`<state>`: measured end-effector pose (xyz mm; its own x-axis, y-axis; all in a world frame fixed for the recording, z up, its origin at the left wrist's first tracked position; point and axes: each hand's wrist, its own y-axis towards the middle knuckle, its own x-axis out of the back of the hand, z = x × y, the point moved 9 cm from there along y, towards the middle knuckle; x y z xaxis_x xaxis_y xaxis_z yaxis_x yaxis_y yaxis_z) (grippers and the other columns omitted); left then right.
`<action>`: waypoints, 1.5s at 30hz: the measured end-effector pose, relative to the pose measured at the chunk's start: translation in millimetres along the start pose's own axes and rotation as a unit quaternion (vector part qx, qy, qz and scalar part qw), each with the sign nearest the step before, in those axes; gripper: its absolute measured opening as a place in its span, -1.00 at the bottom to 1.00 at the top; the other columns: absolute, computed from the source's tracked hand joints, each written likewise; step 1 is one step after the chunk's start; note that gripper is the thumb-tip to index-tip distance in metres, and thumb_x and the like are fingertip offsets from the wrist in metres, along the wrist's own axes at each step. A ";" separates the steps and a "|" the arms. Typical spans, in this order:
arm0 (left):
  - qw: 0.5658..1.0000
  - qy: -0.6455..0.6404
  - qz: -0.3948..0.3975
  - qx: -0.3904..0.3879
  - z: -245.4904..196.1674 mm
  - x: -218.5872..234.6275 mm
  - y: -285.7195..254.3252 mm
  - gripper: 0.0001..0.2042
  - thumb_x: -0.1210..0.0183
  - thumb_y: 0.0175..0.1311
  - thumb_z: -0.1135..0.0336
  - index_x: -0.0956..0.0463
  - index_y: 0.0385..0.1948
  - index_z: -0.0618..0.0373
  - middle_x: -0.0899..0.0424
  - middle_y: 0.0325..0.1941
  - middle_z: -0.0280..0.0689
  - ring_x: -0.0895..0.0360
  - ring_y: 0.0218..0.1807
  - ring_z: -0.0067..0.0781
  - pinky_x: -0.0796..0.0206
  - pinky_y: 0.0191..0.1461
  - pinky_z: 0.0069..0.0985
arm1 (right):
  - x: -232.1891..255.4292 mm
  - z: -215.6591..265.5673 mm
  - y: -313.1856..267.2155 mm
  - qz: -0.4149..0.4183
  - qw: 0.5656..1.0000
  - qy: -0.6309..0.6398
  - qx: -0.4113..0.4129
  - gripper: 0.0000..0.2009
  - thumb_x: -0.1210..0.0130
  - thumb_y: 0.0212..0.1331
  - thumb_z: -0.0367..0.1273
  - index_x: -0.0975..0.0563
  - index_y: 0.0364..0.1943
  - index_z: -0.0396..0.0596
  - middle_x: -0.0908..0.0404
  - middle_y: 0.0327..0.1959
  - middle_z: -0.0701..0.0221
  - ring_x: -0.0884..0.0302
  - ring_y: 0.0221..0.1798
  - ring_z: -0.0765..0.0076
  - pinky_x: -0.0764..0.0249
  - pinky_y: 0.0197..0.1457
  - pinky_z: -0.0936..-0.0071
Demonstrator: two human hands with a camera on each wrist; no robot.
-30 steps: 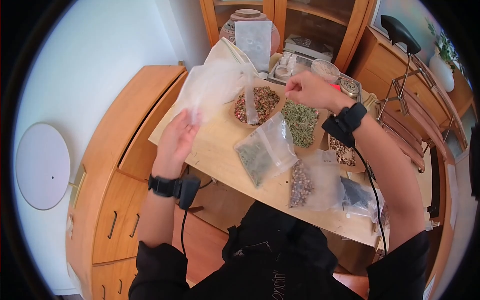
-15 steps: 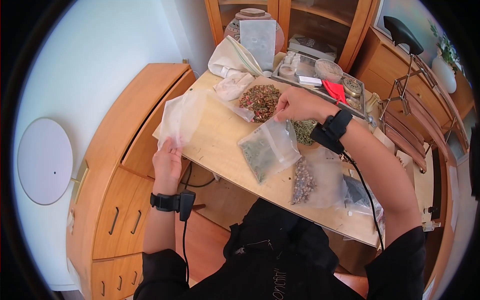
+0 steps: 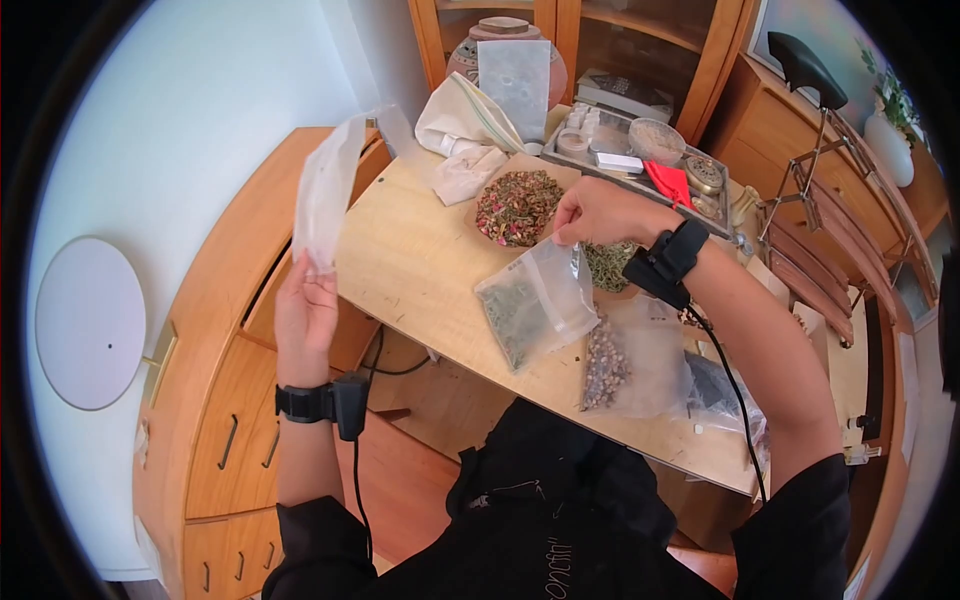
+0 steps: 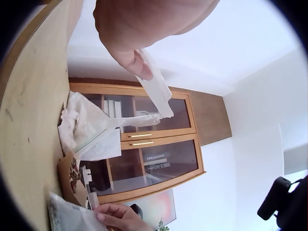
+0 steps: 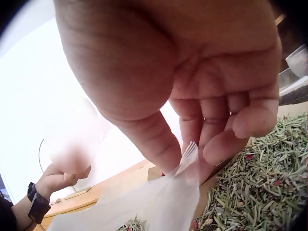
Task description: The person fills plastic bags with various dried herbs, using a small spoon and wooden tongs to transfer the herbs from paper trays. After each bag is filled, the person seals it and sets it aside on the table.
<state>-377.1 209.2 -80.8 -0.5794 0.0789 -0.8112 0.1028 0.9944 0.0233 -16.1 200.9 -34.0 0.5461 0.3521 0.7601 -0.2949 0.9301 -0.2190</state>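
Observation:
My left hand [image 3: 307, 310] is raised past the table's left end and pinches a translucent plastic bag [image 3: 328, 185] by its lower part. The bag stands up from the fingers, and a strip of it trails to the right. Over the table, my right hand [image 3: 603, 212] pinches the top corner of a clear zip bag [image 3: 535, 310]. Dried green herb shows in the lower part of that zip bag. Behind the right hand, a paper tray of green needle-like herb [image 5: 260, 168] is partly covered. Beside it lies a paper tray of mixed dried petals [image 3: 520, 207].
A bag of brown and pale pieces [image 3: 607, 370] and a bag with dark contents [image 3: 712, 385] lie along the front edge. A cream pouch [image 3: 465, 115], a crumpled cloth [image 3: 470, 172] and a grey tray [image 3: 720, 200] with small containers and a red cloth [image 3: 668, 182] stand at the back.
My left hand has moved left with the plastic bag, which now stands higher off the table. My right hand came down from above the herb tray and now pinches the zip bag's corner.

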 end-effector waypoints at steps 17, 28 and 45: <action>0.914 0.329 -0.203 -0.118 28.5 17.3 -7.9 -0.53 -0.11 0.27 0.53 -0.19 0.19 0.42 -0.49 0.03 -0.11 -0.53 0.01 -0.34 -0.44 0.05 -0.44 | -14.4 6.1 -10.4 0.065 0.989 0.125 -0.050 -0.89 -0.20 0.13 -0.41 -0.61 -0.41 -0.19 -0.57 -0.55 0.48 -0.53 -0.48 0.61 -0.47 -0.41 0.64; 0.668 0.662 -0.116 -0.321 36.9 -66.2 -34.7 -0.43 -0.21 0.21 0.33 -0.19 0.23 0.30 -0.15 0.35 0.06 -0.18 0.37 -0.08 -0.09 0.36 -0.27 | 4.8 48.8 -23.1 0.091 0.975 0.202 0.003 -0.89 -0.16 0.19 -0.43 -0.57 -0.34 -0.23 -0.62 -0.47 0.39 -0.59 -0.47 0.55 -0.54 -0.42 0.64; 0.960 0.121 0.152 0.203 170.2 -148.1 -43.5 -0.54 0.17 0.45 0.12 -0.13 0.28 0.16 -0.37 0.29 -0.19 -0.38 0.25 -0.24 -0.28 0.24 -0.16 | 78.9 82.6 -26.4 -0.022 0.970 0.234 0.058 -0.83 -0.18 0.21 -0.36 -0.60 -0.28 -0.21 -0.65 -0.42 0.42 -0.57 -0.49 0.64 -0.53 -0.43 0.70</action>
<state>-158.1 142.3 -61.1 -0.6381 0.4242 -0.6426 0.5749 0.8176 -0.0312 -30.0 195.4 82.3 0.8488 0.3467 0.3993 -0.3350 0.9368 -0.1013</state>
